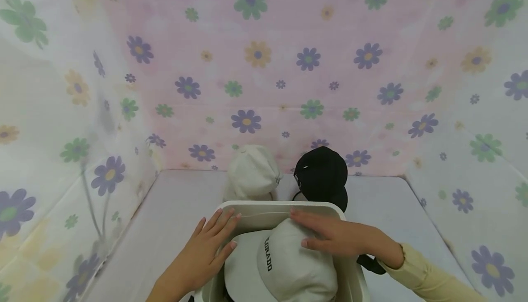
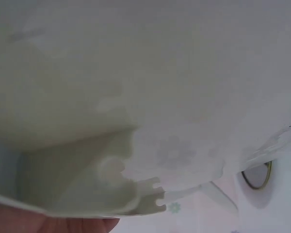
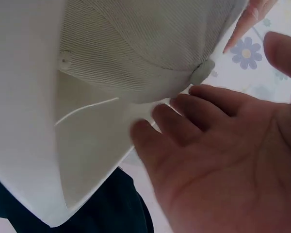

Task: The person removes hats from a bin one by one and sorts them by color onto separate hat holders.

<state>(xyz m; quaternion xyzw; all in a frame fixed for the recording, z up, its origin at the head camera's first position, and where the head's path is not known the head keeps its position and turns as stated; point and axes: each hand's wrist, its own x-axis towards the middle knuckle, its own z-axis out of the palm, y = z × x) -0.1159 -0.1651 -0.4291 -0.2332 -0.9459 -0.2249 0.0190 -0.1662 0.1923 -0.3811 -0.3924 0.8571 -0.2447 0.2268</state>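
A pale cap with dark lettering (image 1: 294, 265) sits inside a white bin (image 1: 276, 205), its brim toward the left. My left hand (image 1: 204, 251) lies over the bin's left edge with straight, spread fingers. In the left wrist view the bin's wall (image 2: 150, 73) fills most of the picture, and fingers (image 2: 63, 224) show below its edge. Above the cap's right side is my right hand (image 1: 340, 236), fingers extended. The right wrist view shows that palm (image 3: 233, 170) facing the cap (image 3: 145, 43), its fingertips near the crown's top button and not curled round anything.
Behind the bin stand a white cap (image 1: 252, 171) and a black cap (image 1: 322, 173) on the pale tabletop (image 1: 181, 201). Something dark (image 1: 371, 264) pokes out beside the bin's right side. Flower-patterned cloth (image 1: 284, 63) walls the back and both sides.
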